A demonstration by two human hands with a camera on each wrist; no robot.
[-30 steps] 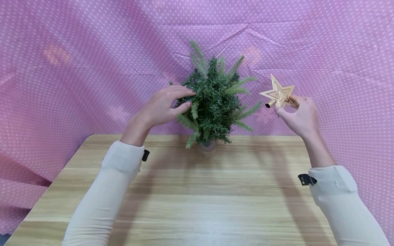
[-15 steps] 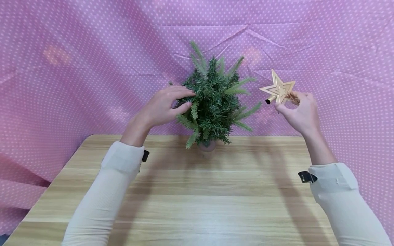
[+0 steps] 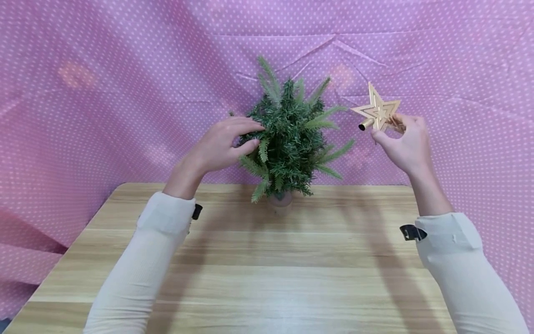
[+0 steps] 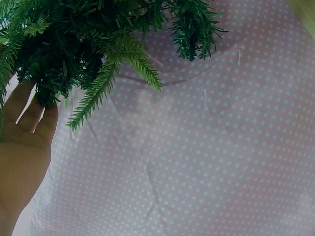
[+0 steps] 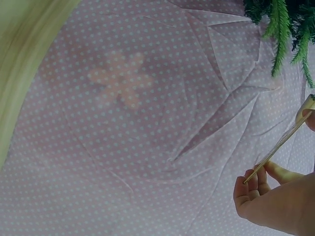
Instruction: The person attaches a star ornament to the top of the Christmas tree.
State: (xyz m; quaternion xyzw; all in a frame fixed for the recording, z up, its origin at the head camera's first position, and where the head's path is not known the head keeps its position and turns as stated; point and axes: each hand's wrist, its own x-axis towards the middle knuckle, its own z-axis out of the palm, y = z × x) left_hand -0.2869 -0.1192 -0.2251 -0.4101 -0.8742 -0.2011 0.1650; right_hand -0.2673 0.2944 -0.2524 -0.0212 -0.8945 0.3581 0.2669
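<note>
A small artificial Christmas tree (image 3: 292, 144) stands upright near the table's back edge on a round base (image 3: 280, 199). My left hand (image 3: 219, 144) rests against its left side, thumb and fingers apart with foliage between them. In the left wrist view, the fingers of that hand (image 4: 24, 162) look fairly straight, their tips hidden among the needles. Right of the tree, well above the table, my right hand (image 3: 410, 146) pinches a gold star tree topper (image 3: 377, 111) by its right side. Its short tube (image 3: 366, 124) points down and left. The right wrist view shows the star (image 5: 278, 142) edge-on.
A pale wooden table (image 3: 292, 269) spreads out in front, with the arms' shadows falling across it. Pink dotted cloth (image 3: 187, 55) hangs behind and at both sides. Light green sprigs (image 3: 329, 120) stick out from the tree toward the star.
My right hand has risen a little with the star, which is higher beside the tree. The left hand and the tree have stayed put.
</note>
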